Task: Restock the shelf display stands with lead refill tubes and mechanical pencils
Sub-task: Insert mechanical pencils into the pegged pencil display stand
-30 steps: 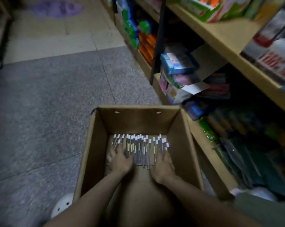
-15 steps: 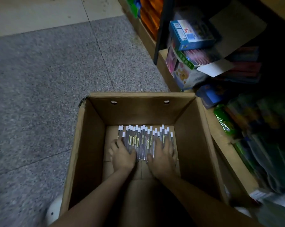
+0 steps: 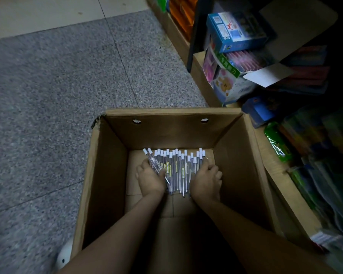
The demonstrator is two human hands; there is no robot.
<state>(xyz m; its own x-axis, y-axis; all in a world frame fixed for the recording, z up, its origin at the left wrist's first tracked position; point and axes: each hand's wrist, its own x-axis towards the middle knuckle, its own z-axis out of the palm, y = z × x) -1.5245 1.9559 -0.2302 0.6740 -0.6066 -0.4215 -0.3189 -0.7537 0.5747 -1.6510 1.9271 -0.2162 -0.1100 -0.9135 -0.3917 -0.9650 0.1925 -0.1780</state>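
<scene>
Several clear lead refill tubes (image 3: 176,167) with white caps lie bunched side by side on the bottom of an open cardboard box (image 3: 105,167). My left hand (image 3: 149,177) cups the left side of the bunch, fingers curled around the outer tubes. My right hand (image 3: 206,179) cups the right side, fingers curled against the tubes. Both forearms reach down into the box. The lower ends of the tubes stick out between my hands.
The box stands on a grey speckled floor (image 3: 58,95). To the right, a low wooden shelf (image 3: 273,165) holds colourful boxes (image 3: 235,30) and green packets (image 3: 277,143). A white rounded object (image 3: 65,254) lies by the box's left front corner.
My hands went from lying on top of the spread tubes to squeezing them together from both sides. The camera tilted down toward the box.
</scene>
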